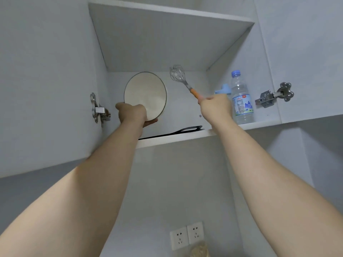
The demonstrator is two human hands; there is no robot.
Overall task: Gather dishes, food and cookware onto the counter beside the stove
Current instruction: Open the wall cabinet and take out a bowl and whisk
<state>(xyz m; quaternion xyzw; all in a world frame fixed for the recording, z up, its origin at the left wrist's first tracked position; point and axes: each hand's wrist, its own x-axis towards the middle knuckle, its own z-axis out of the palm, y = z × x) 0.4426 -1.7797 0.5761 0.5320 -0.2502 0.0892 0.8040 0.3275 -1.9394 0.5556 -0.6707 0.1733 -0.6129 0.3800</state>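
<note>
Reaching into the cabinet at centre frame, the left grip (132,113) clasps the lower rim of the tilted bowl (146,91), and the right grip (216,106) is clenched on the handle of the whisk (179,76) just right of it. The bowl, held by one edge overhead, could slip and drop. The right forearm passes just beside the bottle (242,101) and could topple it off the shelf (185,137) on withdrawal.
</note>
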